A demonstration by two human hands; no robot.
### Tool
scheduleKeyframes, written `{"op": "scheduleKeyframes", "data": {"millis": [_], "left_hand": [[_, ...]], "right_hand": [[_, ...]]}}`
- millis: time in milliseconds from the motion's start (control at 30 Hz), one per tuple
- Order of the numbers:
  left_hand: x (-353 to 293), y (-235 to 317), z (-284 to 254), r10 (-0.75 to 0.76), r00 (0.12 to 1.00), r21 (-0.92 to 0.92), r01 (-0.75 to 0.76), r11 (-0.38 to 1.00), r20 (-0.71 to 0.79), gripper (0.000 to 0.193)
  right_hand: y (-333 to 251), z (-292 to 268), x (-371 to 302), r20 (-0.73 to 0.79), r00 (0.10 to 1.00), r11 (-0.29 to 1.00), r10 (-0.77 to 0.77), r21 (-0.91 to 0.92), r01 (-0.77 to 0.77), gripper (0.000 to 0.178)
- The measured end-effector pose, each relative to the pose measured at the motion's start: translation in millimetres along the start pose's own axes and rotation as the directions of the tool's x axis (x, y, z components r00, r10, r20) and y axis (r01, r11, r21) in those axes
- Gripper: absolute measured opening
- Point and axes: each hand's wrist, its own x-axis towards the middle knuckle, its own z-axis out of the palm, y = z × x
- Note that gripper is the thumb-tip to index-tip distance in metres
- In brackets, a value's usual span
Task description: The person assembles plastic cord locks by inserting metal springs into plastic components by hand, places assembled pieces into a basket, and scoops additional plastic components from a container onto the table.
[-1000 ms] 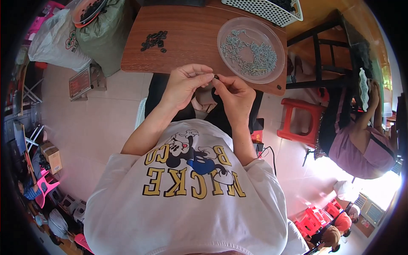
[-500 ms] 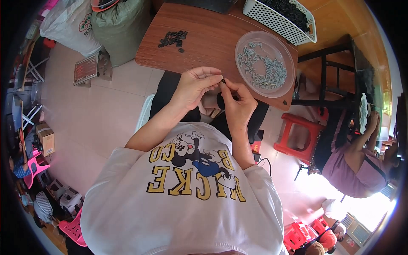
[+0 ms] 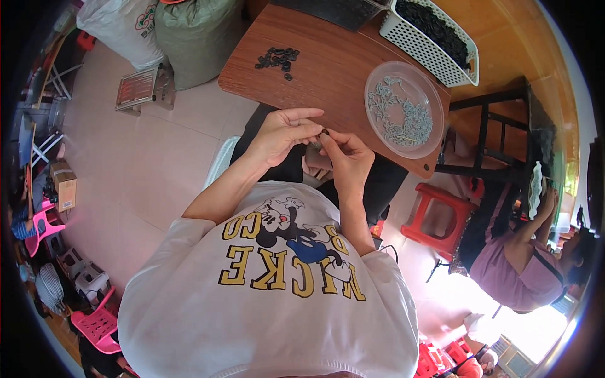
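Note:
My left hand [image 3: 283,134] and my right hand [image 3: 346,157] meet just in front of the brown table's [image 3: 328,75] near edge. Together their fingertips pinch a small black part [image 3: 325,133]; what else sits between the fingers is too small to tell. A round clear dish [image 3: 403,108] of several small grey metal pieces lies on the table to the right of my hands. A little heap of black parts [image 3: 278,58] rests on the table's left end.
A white slotted basket [image 3: 435,34] full of black parts stands at the table's far right. Sacks [image 3: 189,34] lean at the table's left. A red stool [image 3: 438,217] stands to my right, and another person [image 3: 517,252] sits beyond it by a dark frame table.
My hands stay together at the table edge, fingers shifting slightly on the small part. The view has tilted, so the table and dish sit lower and further right.

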Motion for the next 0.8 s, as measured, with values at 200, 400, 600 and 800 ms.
{"op": "scheduleKeyframes", "data": {"millis": [200,400,600,800], "left_hand": [[16.6,22.8,-14.7,0.190,0.978,0.216,-0.167,0.962,-0.088,0.032],[65.4,59.7,-38.7,0.710,0.681,0.964,-0.266,0.012,0.179,0.026],[88.5,50.7,-47.1,0.655,0.700,0.959,-0.190,-0.212,0.284,0.024],[87.2,53.6,-43.3,0.710,0.690,0.977,-0.212,0.012,0.141,0.024]], "right_hand": [[-4.1,-5.1,5.4,-0.020,0.999,0.991,-0.033,0.132,0.035,0.009],[-4.2,-8.3,12.4,0.013,1.000,0.994,-0.005,0.107,0.003,0.012],[-1.9,-10.7,17.7,-0.008,1.000,0.994,-0.011,0.110,0.012,0.010],[-1.2,-11.2,30.7,-0.035,0.999,0.978,-0.029,0.207,0.036,0.013]]}}
